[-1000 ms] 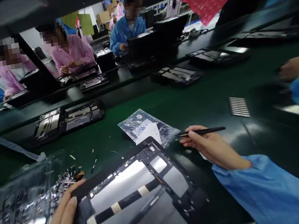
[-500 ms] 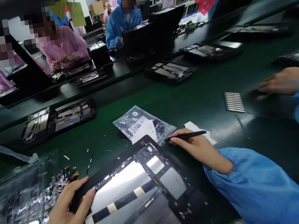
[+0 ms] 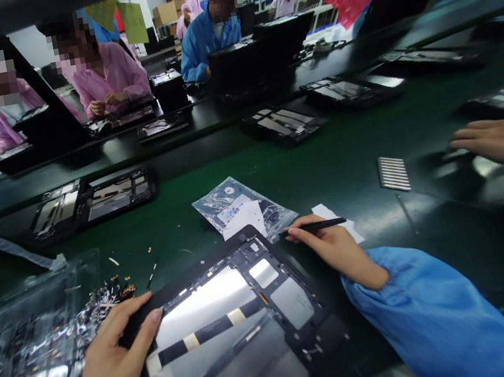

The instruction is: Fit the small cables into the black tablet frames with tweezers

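Observation:
An opened tablet (image 3: 222, 350) lies tilted before me, its inner metal plates, flat cables and boards showing. My left hand (image 3: 116, 355) holds its left edge, thumb and forefinger spread at the frame, the other fingers hidden. Between the fingertips of my right hand (image 3: 333, 245) are slim black tweezers (image 3: 321, 225), pointing left. Their tip is near the lower corner of a clear plastic bag (image 3: 268, 211) with white sheets of small parts, just beyond the tablet; whether it touches anything I cannot tell. A white paper piece (image 3: 352, 232) lies partly behind my right hand.
Clear trays (image 3: 23, 359) full of small parts stand at left, beside a loose pile of parts (image 3: 109, 295). More opened tablets (image 3: 119, 192) lie along the green bench. A strip-like metal part (image 3: 394, 174) lies right, near a co-worker's hand (image 3: 501, 138). Several people sit opposite.
My hands keep nearly the same pose on the tablet and the tweezers. The co-worker's hand at right has shifted a little to the right. The view has moved slightly.

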A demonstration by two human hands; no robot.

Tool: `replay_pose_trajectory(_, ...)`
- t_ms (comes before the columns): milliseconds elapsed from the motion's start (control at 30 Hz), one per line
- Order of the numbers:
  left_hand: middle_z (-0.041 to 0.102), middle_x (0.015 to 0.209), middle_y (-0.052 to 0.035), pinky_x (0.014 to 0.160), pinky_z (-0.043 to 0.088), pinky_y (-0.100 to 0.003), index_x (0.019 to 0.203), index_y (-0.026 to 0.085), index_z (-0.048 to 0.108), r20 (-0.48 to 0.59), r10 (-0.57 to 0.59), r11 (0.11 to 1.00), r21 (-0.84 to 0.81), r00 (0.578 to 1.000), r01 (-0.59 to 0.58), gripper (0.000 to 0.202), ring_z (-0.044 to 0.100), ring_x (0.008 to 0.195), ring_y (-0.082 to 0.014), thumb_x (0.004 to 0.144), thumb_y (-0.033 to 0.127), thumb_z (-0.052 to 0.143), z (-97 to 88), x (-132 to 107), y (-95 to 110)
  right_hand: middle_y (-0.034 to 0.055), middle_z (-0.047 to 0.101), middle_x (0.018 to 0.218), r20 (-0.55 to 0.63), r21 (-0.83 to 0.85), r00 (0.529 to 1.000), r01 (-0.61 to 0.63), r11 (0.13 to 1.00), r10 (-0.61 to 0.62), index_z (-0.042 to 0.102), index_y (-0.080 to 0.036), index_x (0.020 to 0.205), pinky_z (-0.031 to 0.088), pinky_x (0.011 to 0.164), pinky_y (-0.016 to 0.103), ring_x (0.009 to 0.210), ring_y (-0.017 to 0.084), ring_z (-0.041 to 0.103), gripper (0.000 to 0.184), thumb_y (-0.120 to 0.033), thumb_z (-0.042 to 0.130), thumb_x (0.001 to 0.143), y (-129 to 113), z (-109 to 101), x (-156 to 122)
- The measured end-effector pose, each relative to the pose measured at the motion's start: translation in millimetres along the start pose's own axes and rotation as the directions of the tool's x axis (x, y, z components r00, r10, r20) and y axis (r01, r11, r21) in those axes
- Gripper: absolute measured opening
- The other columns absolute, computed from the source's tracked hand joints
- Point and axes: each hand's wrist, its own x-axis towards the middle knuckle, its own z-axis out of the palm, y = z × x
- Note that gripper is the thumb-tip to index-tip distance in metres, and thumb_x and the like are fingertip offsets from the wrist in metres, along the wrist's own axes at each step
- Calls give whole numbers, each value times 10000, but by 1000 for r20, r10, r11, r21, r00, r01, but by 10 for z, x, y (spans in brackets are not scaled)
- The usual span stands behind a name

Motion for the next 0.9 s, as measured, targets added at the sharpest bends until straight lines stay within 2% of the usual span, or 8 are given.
replay_pose_trajectory(167, 691, 1069, -42, 951, 466, -392, 934, 279, 710, 13, 23, 1000, -18, 1000, -23, 443, 626, 1013, -288, 677, 628, 620, 17, -3, -20, 52, 684, 737, -22, 30, 999, -23, 999, 24, 627, -198, 816, 558, 682, 366, 696, 214, 679, 395, -584, 649, 738, 4, -9, 3)
replay_pose_trajectory(333, 687, 1091, -55, 978, 443, -421, 924, 265, 716, 4, -3, 998, -63, 1000, 3, 479, 601, 1065, -302, 647, 643, 618, 50, 2, -38, 48, 681, 749, -31, -18, 999, 8, 1000, -9, 652, -210, 790, 536, 694, 387, 692, 215, 654, 427, -623, 672, 685, 13, 6, 10)
replay_pose_trajectory(467, 682, 1099, -56, 1011, 415, -433, 933, 264, 716, 12, -35, 996, -78, 999, 35, 494, 590, 1084, -307, 643, 651, 613, 52, -2, -54, 50, 684, 782, -30, -55, 999, 21, 998, -23, 666, -213, 795, 518, 711, 389, 715, 216, 644, 418, -618, 667, 692, 25, 7, 2)
replay_pose_trajectory(633, 696, 1060, -41, 994, 432, -413, 910, 283, 721, -5, -22, 997, -73, 1000, 21, 450, 609, 1046, -298, 647, 636, 625, 40, 2, -52, 45, 679, 796, -28, -62, 999, 17, 998, -19, 670, -218, 806, 507, 737, 396, 735, 218, 640, 389, -594, 666, 708, 38, -7, -6)
replay_pose_trajectory(767, 701, 1038, -35, 983, 441, -403, 893, 288, 723, -18, -4, 998, -67, 1000, 3, 417, 620, 1017, -291, 655, 618, 629, 46, 6, -42, 43, 682, 788, -33, -32, 999, -4, 999, 3, 671, -217, 788, 517, 752, 399, 736, 218, 647, 392, -594, 691, 682, 32, 0, -3)
replay_pose_trajectory(900, 680, 1065, -29, 993, 437, -394, 930, 278, 702, -28, 12, 995, -96, 1000, -14, 401, 605, 1045, -277, 700, 593, 608, 54, -38, -22, 45, 685, 716, -33, 53, 998, -49, 997, 50, 655, -205, 768, 557, 690, 387, 682, 223, 671, 412, -598, 712, 657, -43, -12, -9)
